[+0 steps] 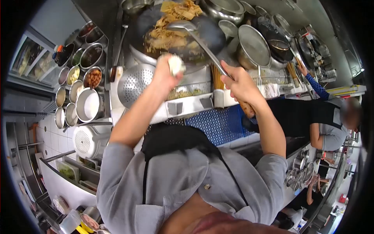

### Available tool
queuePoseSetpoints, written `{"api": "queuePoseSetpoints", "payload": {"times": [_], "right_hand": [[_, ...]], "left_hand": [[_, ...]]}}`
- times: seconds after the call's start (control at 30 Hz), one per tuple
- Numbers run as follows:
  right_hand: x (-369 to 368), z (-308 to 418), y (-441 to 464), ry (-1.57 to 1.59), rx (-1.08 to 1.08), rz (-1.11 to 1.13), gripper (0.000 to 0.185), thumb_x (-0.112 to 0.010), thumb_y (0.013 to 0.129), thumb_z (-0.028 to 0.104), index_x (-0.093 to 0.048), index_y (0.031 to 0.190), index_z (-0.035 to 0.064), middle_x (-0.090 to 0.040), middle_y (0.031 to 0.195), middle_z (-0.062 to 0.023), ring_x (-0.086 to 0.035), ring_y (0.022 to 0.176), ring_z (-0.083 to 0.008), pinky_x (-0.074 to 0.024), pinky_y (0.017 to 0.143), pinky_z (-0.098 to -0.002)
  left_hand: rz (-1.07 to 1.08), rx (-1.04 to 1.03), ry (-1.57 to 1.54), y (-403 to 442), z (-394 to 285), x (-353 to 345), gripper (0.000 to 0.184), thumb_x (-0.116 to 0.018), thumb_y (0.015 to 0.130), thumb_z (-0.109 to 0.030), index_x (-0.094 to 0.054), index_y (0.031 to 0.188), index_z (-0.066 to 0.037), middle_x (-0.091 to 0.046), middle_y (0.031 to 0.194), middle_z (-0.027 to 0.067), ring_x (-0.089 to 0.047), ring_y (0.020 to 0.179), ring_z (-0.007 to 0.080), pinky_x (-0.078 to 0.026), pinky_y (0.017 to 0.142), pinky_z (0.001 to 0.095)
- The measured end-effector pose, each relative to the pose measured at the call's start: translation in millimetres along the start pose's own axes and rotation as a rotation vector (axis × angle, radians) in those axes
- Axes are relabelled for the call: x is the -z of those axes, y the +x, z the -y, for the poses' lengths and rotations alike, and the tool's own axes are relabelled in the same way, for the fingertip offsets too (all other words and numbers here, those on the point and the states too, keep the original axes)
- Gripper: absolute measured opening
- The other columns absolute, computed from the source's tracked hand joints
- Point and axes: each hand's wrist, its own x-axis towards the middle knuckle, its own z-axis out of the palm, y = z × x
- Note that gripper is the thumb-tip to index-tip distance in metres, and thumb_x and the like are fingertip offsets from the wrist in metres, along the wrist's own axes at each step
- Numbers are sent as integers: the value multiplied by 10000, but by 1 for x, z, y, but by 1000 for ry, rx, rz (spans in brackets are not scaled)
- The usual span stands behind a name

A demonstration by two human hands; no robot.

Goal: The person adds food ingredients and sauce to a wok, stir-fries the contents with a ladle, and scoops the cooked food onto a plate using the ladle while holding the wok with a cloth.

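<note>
My left hand [166, 75] is closed on a pale, bunched cloth [175, 64] at the near rim of a large dark wok [212, 33]. Browned pieces of food [169, 31] lie in the wok, heaped toward its far side. In my right hand [242, 86] is the handle of a long metal ladle [208, 50], which has a wooden grip end. The ladle's bowl rests over the food, up and left of my right hand. The part of the wok rim behind my left hand is hidden.
Left of the wok sit a perforated strainer [134, 86] and metal bowls of ingredients, one with reddish-brown chunks [94, 78]. A bamboo brush [217, 78] stands between my arms. More pots [254, 45] lie right. A co-worker in a dark apron [292, 115] stands at right.
</note>
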Motion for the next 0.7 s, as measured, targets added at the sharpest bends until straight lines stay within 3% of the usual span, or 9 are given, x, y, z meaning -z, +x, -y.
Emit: {"api": "queuePoseSetpoints", "payload": {"times": [0.03, 0.17, 0.3, 0.4, 0.47, 0.57, 0.63, 0.7], "right_hand": [[-6, 1, -5, 150, -39, 40, 500, -546, 935, 144, -424, 1418, 93, -508, 635, -3, -472, 430, -72, -394, 375, -238], [17, 7, -32, 341, -152, 259, 509, -556, 922, 144, -432, 1412, 84, -510, 650, -26, -480, 440, -93, -402, 369, -263], [12, 6, -5, 175, -77, 193, 504, -552, 921, 127, -435, 1409, 83, -526, 645, -22, -491, 433, -88, -408, 370, -252], [-20, -9, 38, -24, 18, -36, 525, -554, 918, 132, -411, 1418, 66, -532, 645, -33, -491, 433, -98, -418, 393, -270], [-16, -16, 34, -49, 136, -40, 549, -566, 912, 137, -389, 1425, 54, -536, 639, -44, -487, 429, -106, -426, 414, -280], [17, 4, 6, 87, -69, 111, 533, -555, 921, 121, -396, 1428, 71, -506, 624, -22, -485, 427, -97, -403, 371, -275], [25, 13, 9, 102, -91, 203, 516, -537, 929, 117, -399, 1424, 65, -504, 633, -17, -494, 424, -98, -412, 375, -273], [11, 3, 43, 18, 41, 162, 526, -554, 919, 148, -404, 1414, 55, -542, 613, -51, -533, 452, -126, -437, 411, -301]], "left_hand": [[-25, -18, 6, 15, -6, -1, 194, -438, 918, -278, -541, 816, -149, -575, 667, 22, -546, 545, 172, -336, 343, 273], [5, -7, 48, 10, -22, -2, 231, -436, 931, -297, -552, 809, -139, -567, 685, 32, -516, 547, 183, -321, 342, 256], [-13, 13, 63, 17, -22, -3, 204, -467, 910, -303, -564, 824, -146, -595, 719, 36, -547, 578, 191, -330, 339, 246], [26, -100, 20, 44, 10, 42, 157, -429, 914, -264, -549, 880, -169, -603, 702, 28, -583, 583, 186, -329, 378, 278], [-57, -75, -51, 4, 31, 44, 140, -425, 897, -245, -544, 883, -174, -602, 691, 30, -593, 580, 186, -356, 373, 282], [3, 75, 35, -45, 9, 13, 163, -441, 890, -249, -551, 809, -161, -583, 666, 29, -575, 568, 192, -343, 367, 278], [69, 112, -26, -16, -15, -5, 181, -476, 881, -257, -557, 760, -150, -573, 648, 37, -558, 547, 198, -334, 357, 273], [101, 31, -32, 16, -15, -2, 166, -489, 875, -247, -555, 756, -153, -580, 653, 44, -564, 541, 201, -357, 348, 271]]}}
